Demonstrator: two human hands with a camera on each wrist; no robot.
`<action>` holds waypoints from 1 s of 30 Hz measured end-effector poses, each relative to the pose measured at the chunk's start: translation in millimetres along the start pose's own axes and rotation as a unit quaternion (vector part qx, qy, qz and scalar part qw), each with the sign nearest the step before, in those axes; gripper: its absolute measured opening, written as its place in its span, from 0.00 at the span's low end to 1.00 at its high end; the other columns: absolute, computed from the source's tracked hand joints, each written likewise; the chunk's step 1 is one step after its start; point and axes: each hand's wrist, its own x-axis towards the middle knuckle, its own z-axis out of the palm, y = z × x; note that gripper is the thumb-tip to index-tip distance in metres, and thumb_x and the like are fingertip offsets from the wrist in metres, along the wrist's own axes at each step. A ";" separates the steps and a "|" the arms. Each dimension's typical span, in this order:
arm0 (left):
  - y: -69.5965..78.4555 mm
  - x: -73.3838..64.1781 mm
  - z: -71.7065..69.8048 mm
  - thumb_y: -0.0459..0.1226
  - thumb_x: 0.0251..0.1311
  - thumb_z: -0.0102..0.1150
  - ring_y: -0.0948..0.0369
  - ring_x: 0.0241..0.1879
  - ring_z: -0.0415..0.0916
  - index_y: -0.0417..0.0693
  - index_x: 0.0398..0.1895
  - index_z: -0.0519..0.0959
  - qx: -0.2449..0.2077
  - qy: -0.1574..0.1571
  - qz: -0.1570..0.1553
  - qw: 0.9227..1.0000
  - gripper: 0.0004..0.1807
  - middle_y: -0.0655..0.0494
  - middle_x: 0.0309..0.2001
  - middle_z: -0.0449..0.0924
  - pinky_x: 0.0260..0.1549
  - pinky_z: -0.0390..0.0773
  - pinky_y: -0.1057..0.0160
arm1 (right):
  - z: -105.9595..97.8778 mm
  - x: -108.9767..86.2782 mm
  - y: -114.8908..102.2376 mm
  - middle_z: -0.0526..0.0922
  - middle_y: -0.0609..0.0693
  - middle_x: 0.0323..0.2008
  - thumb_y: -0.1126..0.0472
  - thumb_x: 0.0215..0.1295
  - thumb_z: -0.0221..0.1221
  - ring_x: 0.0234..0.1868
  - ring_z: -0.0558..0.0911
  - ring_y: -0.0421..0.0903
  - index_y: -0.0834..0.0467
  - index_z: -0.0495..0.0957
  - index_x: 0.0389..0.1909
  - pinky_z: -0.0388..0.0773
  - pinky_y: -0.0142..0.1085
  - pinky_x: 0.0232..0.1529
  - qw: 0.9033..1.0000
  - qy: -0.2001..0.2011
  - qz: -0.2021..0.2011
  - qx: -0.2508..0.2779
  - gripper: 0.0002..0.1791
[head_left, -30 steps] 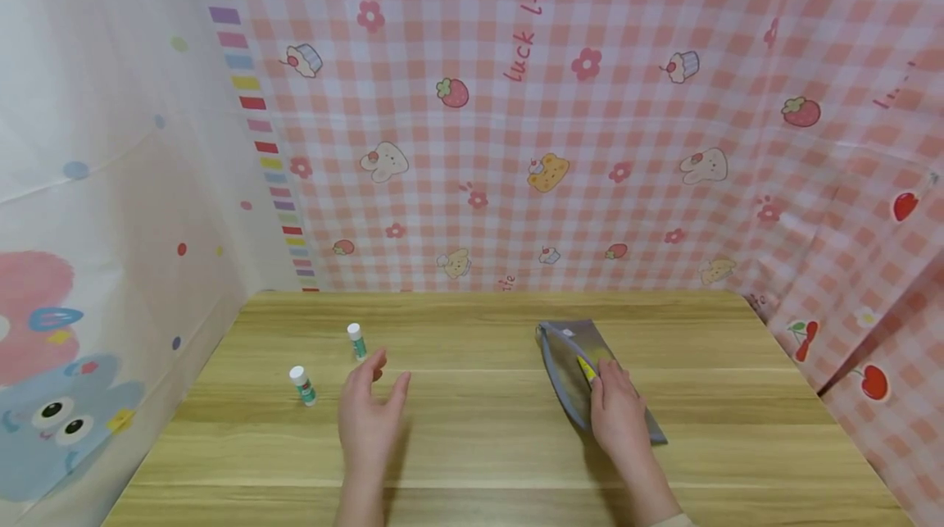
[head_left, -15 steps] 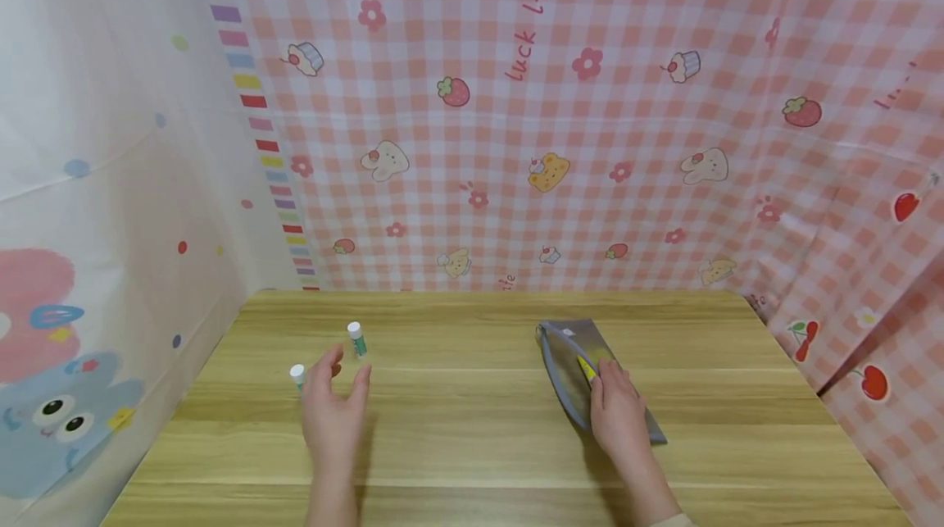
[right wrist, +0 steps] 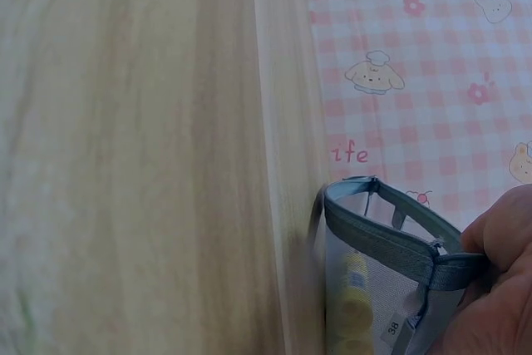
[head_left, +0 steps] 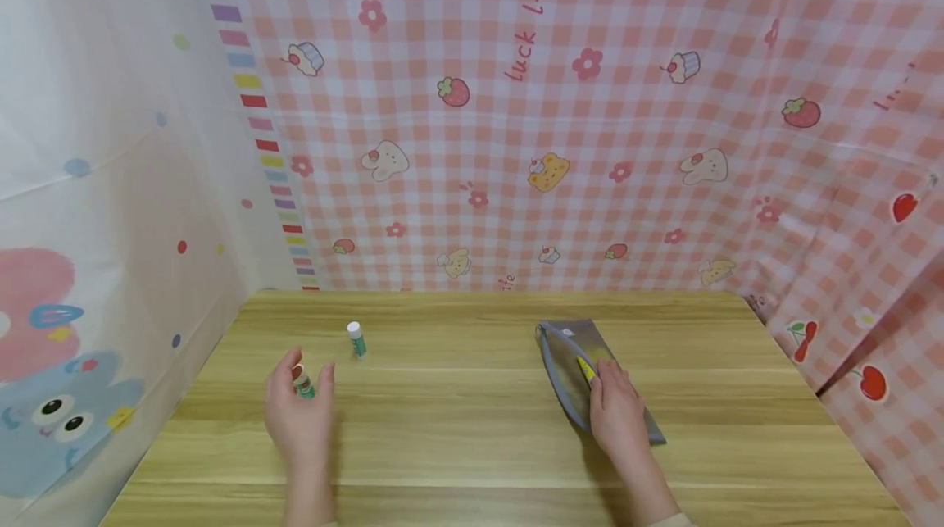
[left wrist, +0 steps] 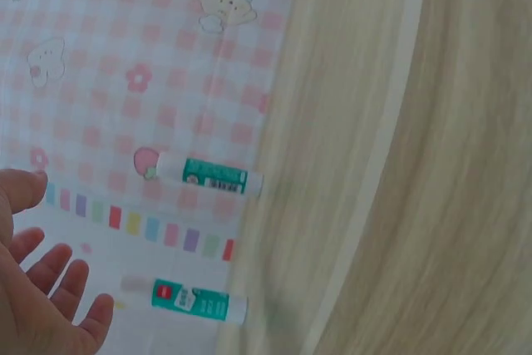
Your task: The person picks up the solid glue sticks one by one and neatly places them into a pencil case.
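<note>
My left hand [head_left: 302, 420] is spread around a white-capped green glue stick [head_left: 305, 384], thumb and fingers apart. In the left wrist view that upright glue stick [left wrist: 191, 299] shows a gap from the fingertips [left wrist: 98, 313]. A second glue stick [head_left: 357, 340] stands farther back to the right. Over on the right side, my right hand [head_left: 618, 412] grips the rim of a grey mesh zipper pouch [head_left: 590, 334]. The pouch's mouth [right wrist: 391, 226] gapes open in the right wrist view. Yellow tubular items [right wrist: 356, 301] show inside it; their kind is unclear.
Everything rests on a wood-grain table [head_left: 457, 429]. A pink checked cloth [head_left: 479, 125] hangs behind its back edge. White printed cloth [head_left: 147, 183] hangs on the left, and more checked cloth [head_left: 885, 265] on the right.
My left hand has moved left, from the middle-left of the table to the nearer glue stick. The right hand and pouch have stayed in place.
</note>
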 end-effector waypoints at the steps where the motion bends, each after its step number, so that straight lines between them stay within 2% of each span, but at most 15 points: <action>1: -1.2 1.1 -1.1 0.28 0.56 0.69 0.42 0.52 0.72 0.32 0.57 0.75 0.001 0.005 -0.004 1.000 0.25 0.35 0.53 0.76 0.49 0.71 0.45 | 0.0 -0.1 0.1 0.63 0.78 0.64 0.66 0.76 0.43 0.66 0.61 0.76 0.77 0.64 0.64 0.54 0.78 0.58 1.000 -0.001 0.001 0.001 0.23; 5: -5.9 5.3 -5.0 0.29 0.55 0.70 0.43 0.54 0.71 0.32 0.58 0.75 0.005 0.018 -0.023 1.000 0.26 0.35 0.55 0.74 0.49 0.70 0.45 | 0.3 -0.3 0.9 0.62 0.78 0.65 0.66 0.76 0.42 0.66 0.60 0.76 0.77 0.64 0.65 0.52 0.78 0.58 1.000 -0.004 0.002 0.004 0.23; 8: -8.7 8.9 -7.8 0.30 0.56 0.69 0.43 0.56 0.69 0.33 0.60 0.74 0.006 0.012 -0.044 0.999 0.28 0.35 0.57 0.73 0.53 0.70 0.43 | 0.6 -0.3 1.3 0.62 0.78 0.65 0.66 0.76 0.42 0.66 0.60 0.76 0.77 0.64 0.64 0.52 0.79 0.58 1.000 -0.003 0.001 0.004 0.23; 17: -21.9 19.1 -13.5 0.36 0.62 0.66 0.41 0.62 0.64 0.34 0.66 0.69 0.010 -0.046 -0.106 0.993 0.31 0.34 0.62 0.68 0.59 0.66 0.40 | 0.1 -0.1 1.4 0.61 0.78 0.65 0.65 0.76 0.42 0.66 0.59 0.76 0.78 0.63 0.65 0.51 0.78 0.59 1.000 -0.012 0.004 -0.001 0.24; 22: -27.6 23.8 -15.2 0.35 0.62 0.65 0.39 0.63 0.64 0.32 0.66 0.67 0.003 -0.067 -0.121 0.990 0.31 0.34 0.64 0.68 0.62 0.65 0.40 | 0.3 0.3 1.7 0.61 0.77 0.65 0.65 0.77 0.42 0.67 0.59 0.76 0.78 0.63 0.65 0.51 0.78 0.59 1.000 -0.012 0.006 -0.001 0.23; 30: -34.0 26.6 -15.8 0.34 0.64 0.62 0.38 0.63 0.64 0.31 0.68 0.64 0.000 -0.096 -0.138 0.986 0.32 0.33 0.64 0.68 0.63 0.67 0.41 | 1.4 0.6 2.5 0.62 0.77 0.65 0.66 0.76 0.42 0.66 0.60 0.76 0.77 0.64 0.64 0.52 0.77 0.59 1.000 -0.006 0.004 -0.005 0.23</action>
